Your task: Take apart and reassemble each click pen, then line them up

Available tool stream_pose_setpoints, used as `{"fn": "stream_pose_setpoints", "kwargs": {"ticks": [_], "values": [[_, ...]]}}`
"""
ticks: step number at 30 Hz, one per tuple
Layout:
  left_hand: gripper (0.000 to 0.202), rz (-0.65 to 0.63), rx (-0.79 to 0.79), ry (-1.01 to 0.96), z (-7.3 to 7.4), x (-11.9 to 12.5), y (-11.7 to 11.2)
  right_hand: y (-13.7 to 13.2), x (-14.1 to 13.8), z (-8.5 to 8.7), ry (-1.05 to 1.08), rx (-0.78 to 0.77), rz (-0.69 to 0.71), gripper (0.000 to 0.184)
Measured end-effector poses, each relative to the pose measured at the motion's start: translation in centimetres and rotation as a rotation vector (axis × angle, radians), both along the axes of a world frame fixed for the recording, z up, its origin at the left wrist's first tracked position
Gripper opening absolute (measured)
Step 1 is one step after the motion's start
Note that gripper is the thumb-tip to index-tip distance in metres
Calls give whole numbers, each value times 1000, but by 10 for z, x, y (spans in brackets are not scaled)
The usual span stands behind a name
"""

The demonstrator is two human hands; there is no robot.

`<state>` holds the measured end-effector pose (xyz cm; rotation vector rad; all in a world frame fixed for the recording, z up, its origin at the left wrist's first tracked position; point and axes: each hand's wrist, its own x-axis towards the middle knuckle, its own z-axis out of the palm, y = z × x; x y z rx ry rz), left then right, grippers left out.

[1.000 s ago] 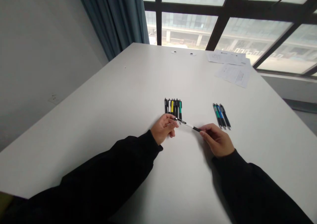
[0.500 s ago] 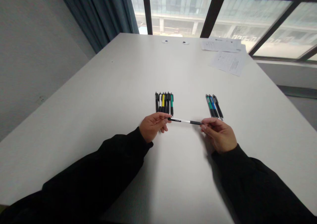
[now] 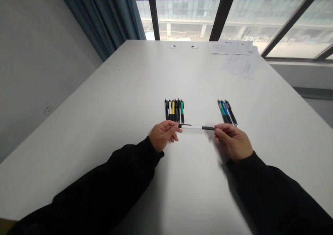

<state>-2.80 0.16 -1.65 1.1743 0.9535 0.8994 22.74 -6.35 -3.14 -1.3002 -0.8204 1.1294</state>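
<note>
A white and black pen [image 3: 195, 127] is held level between my two hands, just above the white table [image 3: 104, 106]. My left hand [image 3: 163, 136] pinches its clip end with the fingers closed. The dark grip end sits in the closed fingertips of my right hand [image 3: 233, 141]. Just beyond my left hand lies a row of several pens [image 3: 174, 110], side by side, black, white, yellow and green. Three pens [image 3: 227, 112], green, blue and dark, lie together beyond my right hand.
Printed paper sheets [image 3: 238, 60] lie at the far right of the table, near the window. Two small round caps [image 3: 183, 46] sit at the far edge. A blue curtain [image 3: 106, 16] hangs at the back left.
The pen has turned from a slant to level between my hands. My right hand rose a little with its end. The view has shifted slightly.
</note>
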Motion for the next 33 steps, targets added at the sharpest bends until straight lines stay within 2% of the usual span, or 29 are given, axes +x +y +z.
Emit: {"fn": "stream_pose_setpoints", "kwargs": {"ticks": [8, 15, 23, 28, 33], "values": [[40, -62, 73, 73, -2, -4, -1, -2, -2, 3, -197, 6, 54, 26], [46, -139, 133, 161, -3, -5, -2, -4, -5, 12, -399, 7, 109, 35], [56, -149, 169, 226, -4, -7, -3, -7, -9, 17, -525, -49, 131, 46], [58, -122, 112, 159, -4, -5, -3, -9, -12, 22, -611, -44, 154, 51], [56, -31, -24, -95, -3, 1, 1, -10, -16, 23, -603, -7, 184, 45]]}}
